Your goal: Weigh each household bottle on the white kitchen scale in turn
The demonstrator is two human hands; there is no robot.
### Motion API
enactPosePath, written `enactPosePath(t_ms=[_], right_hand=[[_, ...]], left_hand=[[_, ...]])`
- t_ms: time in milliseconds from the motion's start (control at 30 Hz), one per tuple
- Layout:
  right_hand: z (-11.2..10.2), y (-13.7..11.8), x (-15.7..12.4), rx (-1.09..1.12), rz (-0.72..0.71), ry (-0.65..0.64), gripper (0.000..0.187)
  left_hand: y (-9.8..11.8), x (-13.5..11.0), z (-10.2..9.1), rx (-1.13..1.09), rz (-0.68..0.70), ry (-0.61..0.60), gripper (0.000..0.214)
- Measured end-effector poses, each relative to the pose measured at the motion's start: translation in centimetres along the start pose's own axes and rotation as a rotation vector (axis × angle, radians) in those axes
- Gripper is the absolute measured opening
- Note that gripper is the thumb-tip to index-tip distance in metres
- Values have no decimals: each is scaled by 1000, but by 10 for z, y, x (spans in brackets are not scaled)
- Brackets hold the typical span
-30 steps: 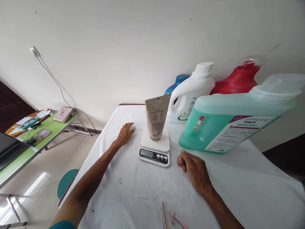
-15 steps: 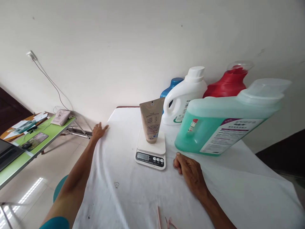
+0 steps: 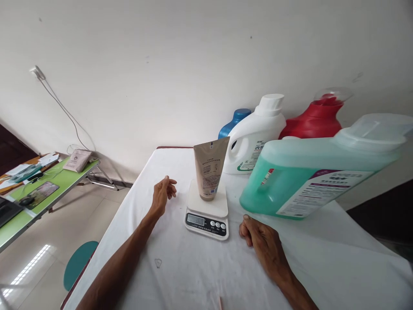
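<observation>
A tan squeeze tube [image 3: 208, 168] stands upright, cap end down, on the white platform of a small kitchen scale [image 3: 206, 226]. The scale's display shows digits too faint to read for certain. To the left of the tube, my left hand [image 3: 162, 194] hovers just above the cloth, empty, with its fingers partly bent and apart. My right hand [image 3: 263, 241] rests on the cloth to the right of the scale, its fingers curled in with nothing visible in them. Neither hand touches the tube or the scale.
A green liquid jug [image 3: 297, 172], white detergent bottle [image 3: 258, 129], red bottle [image 3: 314, 120] and blue bottle [image 3: 235, 122] stand along the right and back. A teal stool [image 3: 79, 265] and a green desk [image 3: 67, 174] are left. A pink stick [image 3: 220, 302] lies at the front.
My left hand has come from the table's left edge in toward the scale, with its fingers now partly bent. My right hand stays beside the scale. The view has shifted slightly.
</observation>
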State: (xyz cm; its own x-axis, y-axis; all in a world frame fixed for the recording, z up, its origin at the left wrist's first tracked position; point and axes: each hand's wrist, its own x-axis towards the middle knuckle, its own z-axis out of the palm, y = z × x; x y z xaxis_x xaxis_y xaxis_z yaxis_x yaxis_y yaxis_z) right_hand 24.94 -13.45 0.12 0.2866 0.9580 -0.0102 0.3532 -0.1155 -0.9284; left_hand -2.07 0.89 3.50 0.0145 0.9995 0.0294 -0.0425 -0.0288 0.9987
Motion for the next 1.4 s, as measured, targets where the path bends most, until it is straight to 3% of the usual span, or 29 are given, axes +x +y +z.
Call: enactPosePath(t_ms=[133,533,1067,1400], right_hand=[[0,0,-1,30,-14,-6,61],[1,-7,-1,-1,-42,17,60],[2,-9,-1,-31,-74,30,58],[2,-8,-2,-58,-55,11,58]], left_hand=[[-18,-2,3,190,77,-33,52],[-25,3,-1,412,104,-160,34],[-25,2,-2,497,106,-158,29],[-22,0,0,439,105,-148,35]])
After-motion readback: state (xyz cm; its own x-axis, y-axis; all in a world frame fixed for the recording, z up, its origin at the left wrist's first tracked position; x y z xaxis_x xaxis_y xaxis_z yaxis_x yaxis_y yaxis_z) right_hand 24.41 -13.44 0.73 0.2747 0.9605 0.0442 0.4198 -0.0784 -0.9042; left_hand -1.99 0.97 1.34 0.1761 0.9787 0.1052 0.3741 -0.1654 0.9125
